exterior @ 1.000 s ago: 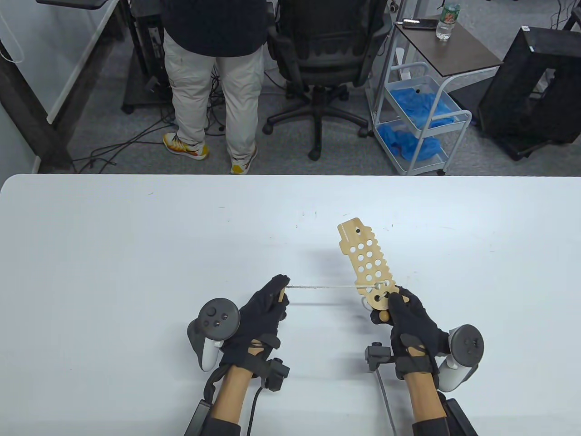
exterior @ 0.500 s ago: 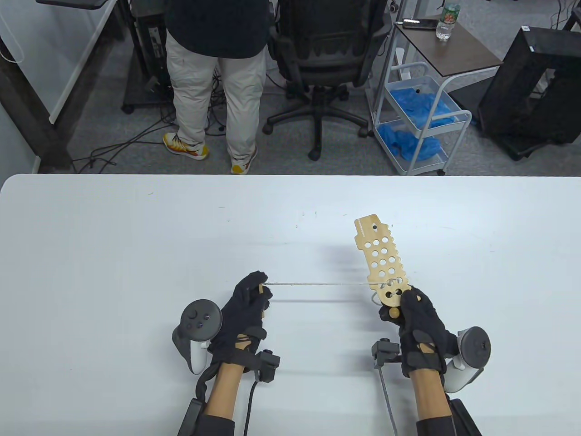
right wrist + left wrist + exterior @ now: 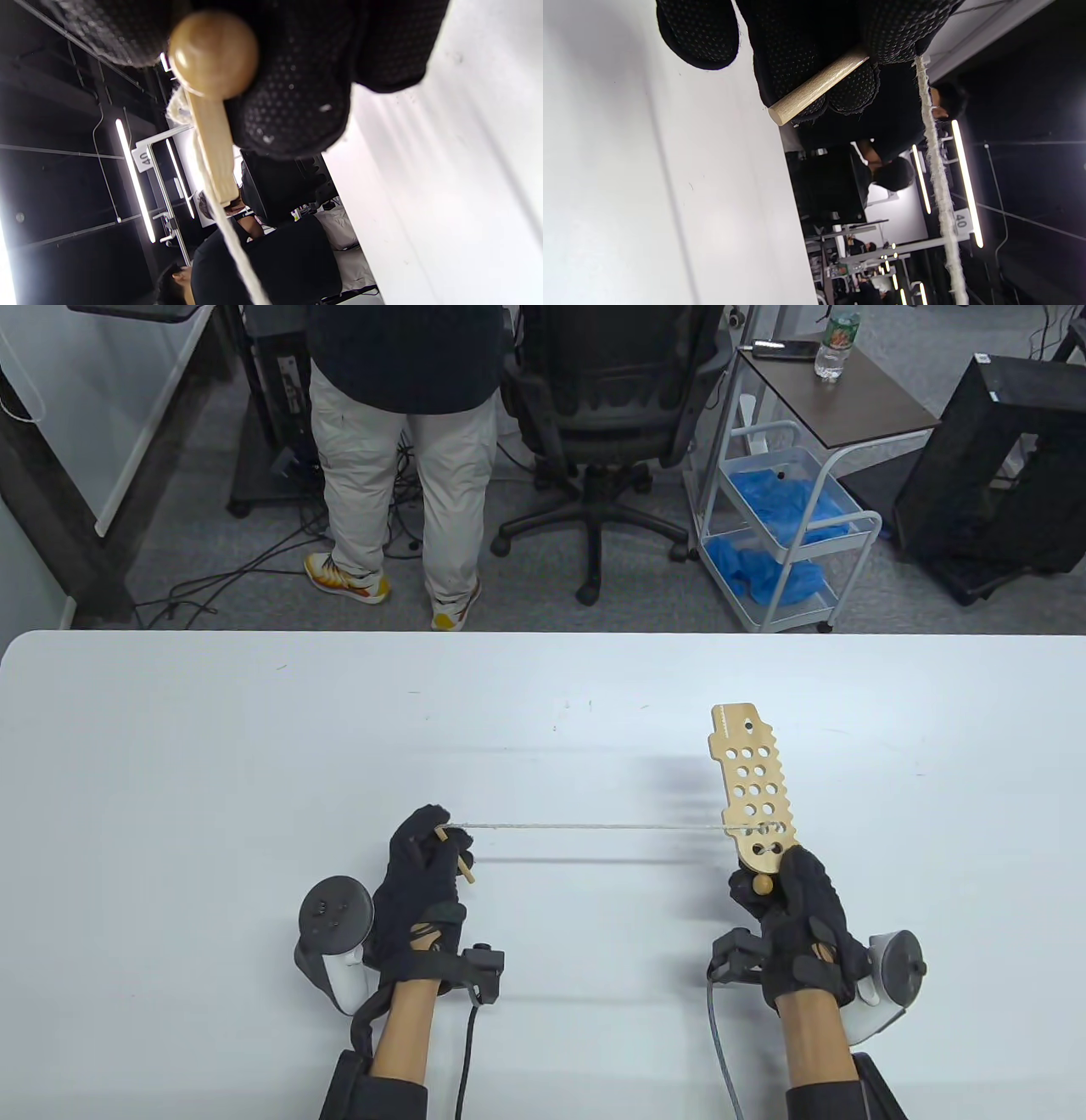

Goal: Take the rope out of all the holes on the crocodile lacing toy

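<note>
The right hand (image 3: 802,912) holds the toy (image 3: 753,797) up off the table (image 3: 212,780) by its near end, fingers and thumb curled round the narrow part, so the flat wooden board points away from the person and leans slightly to the left. The round holes through it show in rows; most of them look bare, and the rope (image 3: 594,825) meets the board at its left edge, close to the last holes above the fingers. Just which hole it passes through I cannot tell from the table view. A small wooden ball (image 3: 763,886) sits at the toy's near tip, just beside the thumb; from the right wrist view the ball (image 3: 213,54) is up close against the gloved fingers (image 3: 292,84), with the board seen edge-on below it and the rope (image 3: 231,237) running off past it. From the board the rope stretches straight and taut to the left, clear of the table, casting a thin shadow beneath. The left hand (image 3: 424,874) has its end: the fingers are curled and pinch a short wooden peg (image 3: 454,857) to which the rope is tied. In the left wrist view the peg (image 3: 816,87) sticks out from between the fingertips (image 3: 857,89), and the frayed rope (image 3: 937,178) leaves from beside them. The two hands are well apart, both low over the near part of the table.
</note>
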Demonstrator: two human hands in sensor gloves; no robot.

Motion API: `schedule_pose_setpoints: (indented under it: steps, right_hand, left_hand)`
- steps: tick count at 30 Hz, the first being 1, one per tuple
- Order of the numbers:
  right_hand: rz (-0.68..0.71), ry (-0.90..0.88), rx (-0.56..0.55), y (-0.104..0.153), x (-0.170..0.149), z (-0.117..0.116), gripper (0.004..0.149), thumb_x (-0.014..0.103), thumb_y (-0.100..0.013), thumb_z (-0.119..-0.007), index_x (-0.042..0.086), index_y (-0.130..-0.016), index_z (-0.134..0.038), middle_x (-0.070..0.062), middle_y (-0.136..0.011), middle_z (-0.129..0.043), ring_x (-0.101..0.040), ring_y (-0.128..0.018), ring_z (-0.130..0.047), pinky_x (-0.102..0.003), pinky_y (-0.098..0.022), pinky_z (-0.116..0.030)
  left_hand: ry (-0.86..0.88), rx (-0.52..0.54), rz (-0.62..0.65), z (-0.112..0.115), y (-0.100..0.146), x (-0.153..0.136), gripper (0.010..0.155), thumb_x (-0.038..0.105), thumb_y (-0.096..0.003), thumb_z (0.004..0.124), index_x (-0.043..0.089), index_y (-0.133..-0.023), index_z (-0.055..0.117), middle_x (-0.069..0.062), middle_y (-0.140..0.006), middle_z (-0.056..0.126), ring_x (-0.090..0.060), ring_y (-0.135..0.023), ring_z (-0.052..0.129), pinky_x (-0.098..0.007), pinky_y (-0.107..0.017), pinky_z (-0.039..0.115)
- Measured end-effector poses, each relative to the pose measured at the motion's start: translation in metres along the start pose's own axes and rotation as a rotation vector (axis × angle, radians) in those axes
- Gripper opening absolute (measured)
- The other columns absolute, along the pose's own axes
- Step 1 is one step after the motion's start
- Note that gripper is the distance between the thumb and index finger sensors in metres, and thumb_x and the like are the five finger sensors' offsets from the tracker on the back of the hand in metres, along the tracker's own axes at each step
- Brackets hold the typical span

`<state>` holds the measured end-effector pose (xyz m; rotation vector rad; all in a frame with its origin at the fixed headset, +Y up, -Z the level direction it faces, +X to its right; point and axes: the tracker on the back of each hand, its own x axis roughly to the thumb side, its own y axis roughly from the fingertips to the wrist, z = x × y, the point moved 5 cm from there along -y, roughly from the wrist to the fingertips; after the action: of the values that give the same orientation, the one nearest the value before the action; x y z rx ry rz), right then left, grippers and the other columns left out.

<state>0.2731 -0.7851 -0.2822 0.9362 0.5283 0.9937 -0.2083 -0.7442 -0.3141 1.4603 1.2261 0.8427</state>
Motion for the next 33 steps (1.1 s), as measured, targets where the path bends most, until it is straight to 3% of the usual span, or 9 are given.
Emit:
schedule_pose_setpoints:
  steps: [23,33]
  right_hand:
    - [-0.063,-0.242,-0.069,-0.001,-0.010,0.017,0.050,0.042,-0.047,-0.076,0.008,-0.084,-0.073,-0.014,-0.069,-0.094,-0.024,-0.047,-0.102,-0.051,-0.050,-0.080]
    - [-0.035,-0.289,-0.120,0.000,-0.006,0.025,0.050,0.042,-0.048,-0.073,0.011,-0.086,-0.070,-0.012,-0.072,-0.092,-0.023,-0.051,-0.101,-0.050,-0.053,-0.079]
  left_hand:
    - [0.294,0.103,-0.144,-0.020,0.002,-0.032,0.051,0.041,-0.0569,0.068,0.046,-0.104,0.049,0.011,-0.094,0.083,-0.012,-0.078,0.092,-0.048,-0.068,0.074]
    - [0.301,0.137,-0.151,-0.024,0.003,-0.034,0.051,0.041,-0.0572,0.067,0.045,-0.104,0.047,0.010,-0.095,0.082,-0.012,-0.079,0.091,-0.048,-0.068,0.074]
